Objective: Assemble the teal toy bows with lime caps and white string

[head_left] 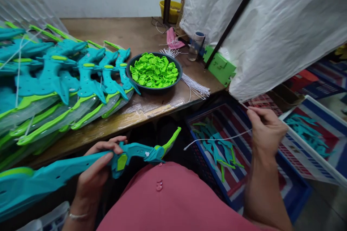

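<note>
My left hand point(93, 173) is wrapped round a teal plastic toy bow point(59, 171) with lime-green parts, held in front of my lap. One green-tipped end points up to the right; the other runs out of view at left. Off to the right, above a crate, my right hand point(267, 130) pinches a thin white string point(219, 138). The string's loose end hangs in the air toward the bow, apart from it. On the table, a dark bowl point(131, 81) holds many small green plastic pieces point(154, 70). A bundle of white strings point(196, 86) lies beside it.
Stacked toy bows point(54, 75) cover the table's left side. A blue crate point(292, 202) with teal parts stands at lower right, near a white crate point(306, 162). At the table's right end are a glass jar point(195, 47), a green box point(221, 66) and white sheeting point(260, 32).
</note>
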`<state>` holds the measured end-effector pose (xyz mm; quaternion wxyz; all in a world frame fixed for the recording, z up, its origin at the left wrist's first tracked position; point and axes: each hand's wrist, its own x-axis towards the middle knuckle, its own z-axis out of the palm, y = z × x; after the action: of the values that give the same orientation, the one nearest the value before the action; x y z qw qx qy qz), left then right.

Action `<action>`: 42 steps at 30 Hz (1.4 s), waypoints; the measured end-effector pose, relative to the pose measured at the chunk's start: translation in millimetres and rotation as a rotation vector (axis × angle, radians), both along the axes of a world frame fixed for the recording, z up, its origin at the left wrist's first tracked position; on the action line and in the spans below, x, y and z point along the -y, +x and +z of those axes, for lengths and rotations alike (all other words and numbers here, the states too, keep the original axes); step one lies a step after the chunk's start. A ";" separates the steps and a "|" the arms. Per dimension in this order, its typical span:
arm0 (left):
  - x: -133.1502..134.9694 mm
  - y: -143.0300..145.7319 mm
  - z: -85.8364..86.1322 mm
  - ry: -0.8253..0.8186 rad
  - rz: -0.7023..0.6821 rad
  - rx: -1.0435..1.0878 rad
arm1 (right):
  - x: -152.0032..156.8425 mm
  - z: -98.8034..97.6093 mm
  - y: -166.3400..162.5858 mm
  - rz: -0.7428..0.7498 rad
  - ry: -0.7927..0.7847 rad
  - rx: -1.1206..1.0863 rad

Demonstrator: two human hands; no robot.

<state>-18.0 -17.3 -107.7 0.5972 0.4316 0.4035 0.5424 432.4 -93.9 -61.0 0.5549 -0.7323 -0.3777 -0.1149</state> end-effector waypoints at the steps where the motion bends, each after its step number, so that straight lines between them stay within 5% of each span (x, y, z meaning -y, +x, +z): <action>1: -0.1 -1.9 -0.4 0.002 0.001 -0.004 | 6.3 -7.8 -4.9 0.032 -0.059 0.049; 5: -1.4 -5.2 -4.8 0.009 -0.027 -0.012 | 2.1 -67.5 -50.2 0.272 -0.291 -0.012; 9: -2.7 -4.6 -4.7 0.016 -0.042 -0.029 | -19.0 -134.8 -95.8 0.357 -0.406 -0.036; 13: -4.4 -3.1 -2.7 0.013 -0.050 -0.046 | -29.6 -166.5 -108.7 0.347 -0.501 -0.009; 42: -4.2 -6.9 -14.6 0.041 -0.113 0.013 | -39.8 -174.0 -106.6 0.316 -0.788 0.161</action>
<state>-24.9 -13.1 -122.4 0.6207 0.4623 0.3634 0.5187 325.8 -54.1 -235.0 0.2121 -0.8102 -0.5422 0.0676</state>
